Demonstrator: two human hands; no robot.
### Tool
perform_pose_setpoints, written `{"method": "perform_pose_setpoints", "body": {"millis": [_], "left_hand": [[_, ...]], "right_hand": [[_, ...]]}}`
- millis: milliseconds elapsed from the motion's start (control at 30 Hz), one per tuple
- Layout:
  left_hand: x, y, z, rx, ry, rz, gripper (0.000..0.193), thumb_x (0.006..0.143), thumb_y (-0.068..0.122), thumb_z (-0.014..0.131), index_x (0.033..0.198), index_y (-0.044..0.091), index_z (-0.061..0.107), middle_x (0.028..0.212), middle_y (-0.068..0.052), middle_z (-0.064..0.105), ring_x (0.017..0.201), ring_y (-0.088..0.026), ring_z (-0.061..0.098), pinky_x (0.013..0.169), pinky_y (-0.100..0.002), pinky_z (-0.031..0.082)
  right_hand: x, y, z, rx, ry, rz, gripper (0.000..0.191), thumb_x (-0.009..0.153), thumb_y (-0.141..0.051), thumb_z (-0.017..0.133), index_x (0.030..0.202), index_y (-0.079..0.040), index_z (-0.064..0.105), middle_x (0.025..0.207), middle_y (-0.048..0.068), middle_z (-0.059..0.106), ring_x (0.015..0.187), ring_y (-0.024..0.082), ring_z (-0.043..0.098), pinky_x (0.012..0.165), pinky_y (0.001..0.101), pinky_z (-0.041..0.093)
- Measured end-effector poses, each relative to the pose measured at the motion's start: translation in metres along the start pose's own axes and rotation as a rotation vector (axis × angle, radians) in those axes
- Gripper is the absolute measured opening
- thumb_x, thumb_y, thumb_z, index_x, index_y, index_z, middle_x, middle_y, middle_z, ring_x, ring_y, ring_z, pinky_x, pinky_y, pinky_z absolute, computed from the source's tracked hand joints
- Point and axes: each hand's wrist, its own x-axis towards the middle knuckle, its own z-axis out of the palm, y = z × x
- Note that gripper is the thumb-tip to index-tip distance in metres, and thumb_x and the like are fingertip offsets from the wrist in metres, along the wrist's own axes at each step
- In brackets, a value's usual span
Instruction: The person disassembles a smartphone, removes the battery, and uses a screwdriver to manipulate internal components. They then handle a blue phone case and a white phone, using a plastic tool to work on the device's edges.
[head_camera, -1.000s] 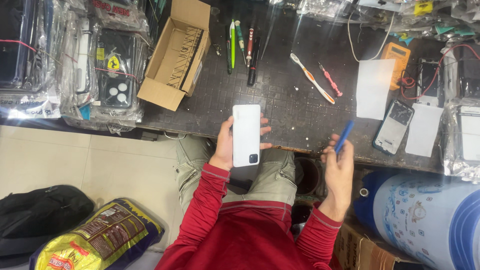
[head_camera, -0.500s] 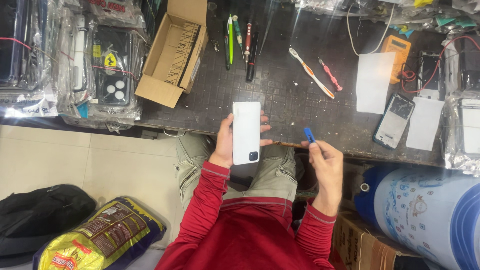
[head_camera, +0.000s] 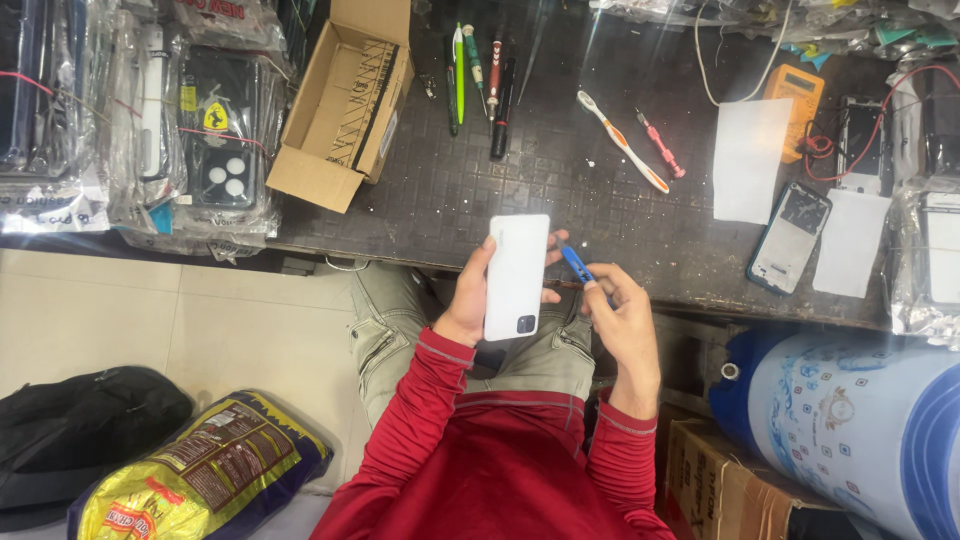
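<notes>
My left hand (head_camera: 468, 300) holds a white smartphone (head_camera: 516, 275) back side up, camera end toward me, over the front edge of the dark workbench (head_camera: 560, 190). My right hand (head_camera: 622, 318) grips a small blue pry tool (head_camera: 576, 264). The tool's tip points at the phone's right edge, very close to it or touching; contact is unclear. Both arms wear red sleeves, and my knees in grey trousers are below the phone.
On the bench lie an open cardboard box (head_camera: 345, 100), pens and screwdrivers (head_camera: 478, 75), a toothbrush (head_camera: 622, 140), a yellow multimeter (head_camera: 794, 100), white sheets (head_camera: 752, 160) and an opened phone (head_camera: 790, 236). Bagged phone cases (head_camera: 190, 130) fill the left. A blue water jug (head_camera: 860, 420) stands right; bags lie on the floor.
My right hand has moved left with the blue tool, from well to the right of the phone to right beside its edge. The left hand and phone stayed nearly still.
</notes>
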Motion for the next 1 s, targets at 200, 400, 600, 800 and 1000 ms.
{"method": "perform_pose_setpoints", "body": {"millis": [200,400,600,800,1000], "left_hand": [[0.0,0.003,-0.002,0.047,0.011,0.014,0.073,0.109,0.051,0.032,0.156,-0.004,0.035,0.162,-0.026,0.039,0.151,-0.039,0.038,0.1,-0.05,0.056],[0.002,0.002,-0.001,0.158,0.059,0.009,0.071,0.108,0.05,0.032,0.158,0.0,0.032,0.158,-0.024,0.042,0.147,-0.037,0.042,0.095,-0.043,0.058],[0.003,-0.002,0.0,0.185,0.09,0.035,0.072,0.109,0.052,0.032,0.157,-0.001,0.035,0.156,-0.021,0.045,0.144,-0.034,0.044,0.095,-0.041,0.058],[-0.002,-0.015,0.005,0.153,0.094,0.044,0.072,0.11,0.053,0.032,0.156,-0.002,0.037,0.156,-0.02,0.046,0.141,-0.03,0.047,0.096,-0.042,0.058],[-0.01,-0.032,0.015,0.078,0.11,0.03,0.071,0.109,0.052,0.033,0.157,0.0,0.035,0.157,-0.019,0.045,0.14,-0.03,0.049,0.097,-0.045,0.056]], "right_hand": [[-0.001,0.0,0.0,0.016,-0.027,0.004,0.022,0.098,-0.01,0.061,0.117,-0.001,0.066,0.07,0.0,0.064,0.054,0.003,0.049,0.047,0.02,0.038],[0.003,0.009,-0.003,0.171,-0.075,-0.015,0.027,0.1,-0.009,0.062,0.123,0.003,0.057,0.078,0.005,0.068,0.056,0.005,0.052,0.05,0.0185,0.039],[-0.004,0.008,-0.019,0.529,-0.162,-0.086,0.04,0.095,-0.01,0.06,0.132,0.001,0.049,0.1,0.014,0.073,0.069,0.011,0.063,0.052,0.019,0.042],[-0.001,0.015,0.005,0.762,0.078,-0.274,0.039,0.101,-0.008,0.064,0.137,0.001,0.053,0.101,0.007,0.064,0.085,0.012,0.062,0.069,0.0261,0.05],[0.003,0.012,0.028,0.479,0.258,-0.265,0.02,0.109,-0.009,0.059,0.125,0.002,0.06,0.097,0.008,0.065,0.086,0.014,0.062,0.078,0.0286,0.052]]}}
